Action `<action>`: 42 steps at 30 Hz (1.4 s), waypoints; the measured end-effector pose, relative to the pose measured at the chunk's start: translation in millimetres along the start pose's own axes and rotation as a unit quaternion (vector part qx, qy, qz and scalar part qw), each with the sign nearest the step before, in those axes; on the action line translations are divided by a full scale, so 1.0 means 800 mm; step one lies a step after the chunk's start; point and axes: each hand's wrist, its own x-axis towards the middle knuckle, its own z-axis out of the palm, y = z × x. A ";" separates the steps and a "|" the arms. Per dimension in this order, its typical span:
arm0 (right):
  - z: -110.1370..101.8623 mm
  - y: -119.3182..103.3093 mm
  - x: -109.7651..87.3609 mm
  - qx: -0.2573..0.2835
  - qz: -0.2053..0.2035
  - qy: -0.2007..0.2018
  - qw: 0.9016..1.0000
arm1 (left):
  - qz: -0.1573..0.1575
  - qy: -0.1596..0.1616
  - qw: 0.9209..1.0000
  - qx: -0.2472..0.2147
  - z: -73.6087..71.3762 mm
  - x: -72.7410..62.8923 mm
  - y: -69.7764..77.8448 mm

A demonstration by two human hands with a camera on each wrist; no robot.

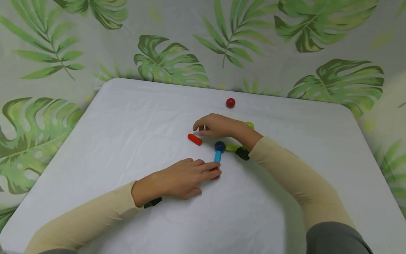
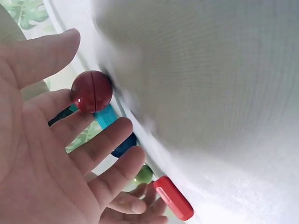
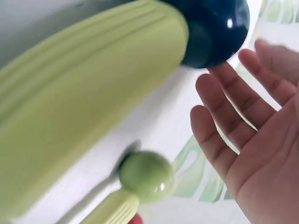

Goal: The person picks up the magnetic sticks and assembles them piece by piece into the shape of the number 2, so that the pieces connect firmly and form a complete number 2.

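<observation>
My left hand [image 1: 184, 178] has its fingers extended across a red ball [image 2: 92, 91], the thumb apart from it. That ball sits at one end of a light blue stick [image 1: 217, 156], whose other end meets a dark blue ball [image 1: 220, 146]. From the blue ball a yellow-green stick [image 3: 93, 93] runs off under my right forearm. My right hand [image 1: 215, 126] hovers with loosely bent fingers just beyond the blue ball, holding nothing. Close to its fingertips lies a loose red stick [image 1: 195, 139]. A green ball [image 3: 146, 176] on another yellow-green stick [image 3: 112, 207] is partly hidden by the right arm.
Another red ball [image 1: 230, 103] lies near the far edge of the white-covered table [image 1: 142, 116]. Behind the table hangs a leaf-patterned cloth [image 1: 177, 21]. Dark wrist cameras show under both wrists, and the right forearm crosses over part of the pieces.
</observation>
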 end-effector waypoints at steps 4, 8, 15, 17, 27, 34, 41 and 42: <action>0.005 -0.008 0.011 0.006 0.004 -0.022 1.000 | 0.001 -0.007 1.000 -0.002 -0.001 0.001 0.000; 0.010 -0.014 0.019 -0.005 -0.009 -0.027 1.000 | 0.000 -0.009 1.000 -0.002 -0.001 0.000 0.000; 0.016 -0.016 0.021 -0.014 -0.002 -0.033 0.999 | 0.007 0.001 1.000 -0.009 -0.001 0.000 0.001; 0.017 -0.014 0.020 -0.012 0.000 -0.034 0.999 | 0.013 0.011 1.000 -0.017 0.000 0.000 0.000; 0.011 -0.003 0.008 -0.002 0.007 -0.027 1.000 | 0.055 0.065 0.986 -0.144 0.005 0.019 -0.027; -0.002 0.009 -0.002 -0.009 0.025 -0.002 1.000 | 0.103 0.058 0.978 -0.171 0.002 0.035 -0.034; -0.015 0.018 -0.015 -0.005 0.020 0.009 1.000 | 0.104 0.040 0.981 -0.157 -0.002 0.049 -0.034; -0.017 0.018 -0.018 -0.003 0.021 0.011 1.000 | 0.100 0.036 0.982 -0.156 -0.003 0.051 -0.034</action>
